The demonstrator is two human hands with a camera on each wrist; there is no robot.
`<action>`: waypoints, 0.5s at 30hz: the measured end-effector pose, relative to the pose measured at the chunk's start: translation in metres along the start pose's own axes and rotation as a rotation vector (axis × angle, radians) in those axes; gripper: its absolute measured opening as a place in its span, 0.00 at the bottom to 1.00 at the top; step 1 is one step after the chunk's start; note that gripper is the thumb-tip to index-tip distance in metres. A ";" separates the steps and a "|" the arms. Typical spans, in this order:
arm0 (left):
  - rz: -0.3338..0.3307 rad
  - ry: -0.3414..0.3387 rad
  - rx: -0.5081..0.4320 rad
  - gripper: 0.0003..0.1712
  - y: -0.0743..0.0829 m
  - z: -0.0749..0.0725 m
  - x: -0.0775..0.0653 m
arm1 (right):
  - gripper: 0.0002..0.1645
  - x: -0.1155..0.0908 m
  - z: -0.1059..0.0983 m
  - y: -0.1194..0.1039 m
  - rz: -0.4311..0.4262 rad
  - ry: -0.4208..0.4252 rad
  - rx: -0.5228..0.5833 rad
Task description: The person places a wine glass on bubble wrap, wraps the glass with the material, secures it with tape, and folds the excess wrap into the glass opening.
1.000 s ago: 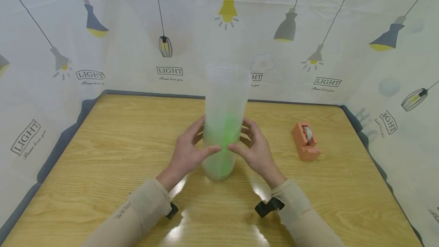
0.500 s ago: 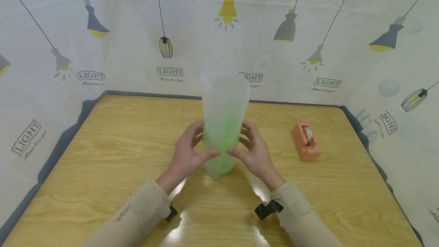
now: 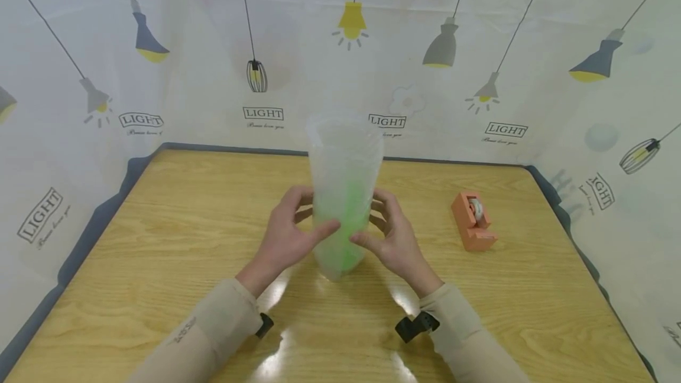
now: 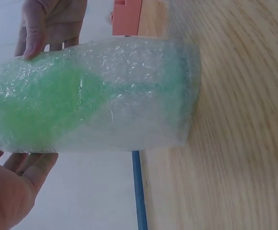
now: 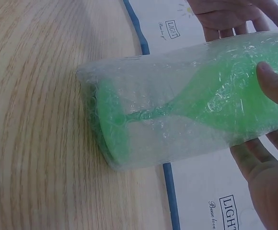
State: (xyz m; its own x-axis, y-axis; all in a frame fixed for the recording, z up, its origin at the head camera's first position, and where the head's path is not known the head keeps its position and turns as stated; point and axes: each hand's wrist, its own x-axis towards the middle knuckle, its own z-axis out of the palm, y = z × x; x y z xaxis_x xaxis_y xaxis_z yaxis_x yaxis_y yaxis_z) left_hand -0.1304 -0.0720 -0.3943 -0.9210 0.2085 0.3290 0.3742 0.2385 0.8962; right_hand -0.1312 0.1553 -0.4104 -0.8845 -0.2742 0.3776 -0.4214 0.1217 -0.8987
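Observation:
A green goblet stands upright inside a loose tube of clear bubble wrap. Its foot, thin stem and wide bowl show through the plastic in the right wrist view. My left hand grips the wrapped goblet from the left, fingers curled behind it and thumb across the front. From the right, my right hand holds it the same way, its thumb a little below the left one. The wrap's bottom edge is close to the wooden tabletop, and its open top rises well above both hands.
An orange tape dispenser with a roll of tape stands on the table to the right. A pale backdrop printed with hanging lamps rises behind the table's far and side edges.
The wrap's top has shifted left and slightly lower, and the bundle has turned a little between my hands. My left thumb has moved higher on the front, while the right hand stays about where it was.

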 end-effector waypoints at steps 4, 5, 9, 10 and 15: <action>-0.024 0.022 0.005 0.27 0.005 0.001 0.002 | 0.52 0.000 -0.001 0.000 -0.008 -0.016 -0.019; -0.025 0.024 0.004 0.27 0.006 0.002 0.003 | 0.52 0.000 -0.002 -0.001 -0.008 -0.025 -0.027; -0.028 0.026 -0.008 0.25 0.005 0.003 0.004 | 0.47 0.001 -0.013 -0.003 -0.002 -0.077 -0.021; -0.027 0.025 -0.013 0.25 0.005 0.003 0.004 | 0.45 0.002 -0.016 -0.004 0.000 -0.091 -0.008; -0.017 0.026 -0.020 0.27 0.005 0.003 0.004 | 0.43 0.011 -0.027 -0.012 -0.024 -0.139 0.046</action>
State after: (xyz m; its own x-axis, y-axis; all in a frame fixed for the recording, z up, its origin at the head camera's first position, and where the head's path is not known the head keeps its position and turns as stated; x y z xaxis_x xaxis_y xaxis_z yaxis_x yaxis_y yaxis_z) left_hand -0.1315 -0.0669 -0.3894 -0.9299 0.1798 0.3209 0.3562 0.2224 0.9075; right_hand -0.1418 0.1768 -0.3895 -0.8366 -0.4065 0.3673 -0.4296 0.0708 -0.9002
